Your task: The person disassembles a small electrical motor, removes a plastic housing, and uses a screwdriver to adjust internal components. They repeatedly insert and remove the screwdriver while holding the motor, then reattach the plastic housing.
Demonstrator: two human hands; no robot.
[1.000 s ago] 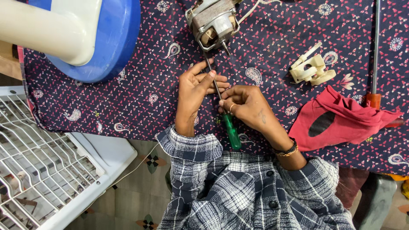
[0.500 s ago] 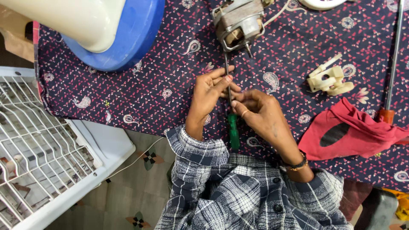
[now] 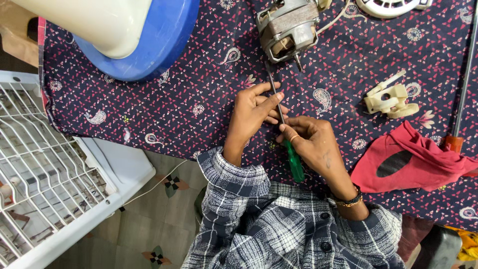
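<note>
1. My right hand [image 3: 311, 142] was closed around the green handle of the screwdriver [image 3: 294, 160], handle end pointing back toward my shirt.
2. My left hand [image 3: 254, 112] pinched the thin steel shaft between fingertips, steadying it; the tip reached up to the motor [image 3: 289, 27] lying on the cloth [image 3: 199, 89].
3. Risk one, as I judged it: the tip looked to meet the motor at a slant, so it could skid off smooth metal and jab my left fingers, which sat close along the shaft.
4. Risk two: the motor lay loose on soft, quilted fabric; a hard push could roll or slide it away.
5. Risk three: any small screw freed there could vanish in the busy red-and-navy print.
6. Materials: the motor was grey metal, boxy, with copper windings showing and a threaded stub poking out.
7. The cream plastic part [image 3: 391, 99] to the right looked hard and knobbly; the red rag [image 3: 418, 164] beside it was limp and creased.
8. The blue base [image 3: 159, 45] was glossy, round plastic; the white grille [image 3: 45, 169] at left was thin wire.
</note>
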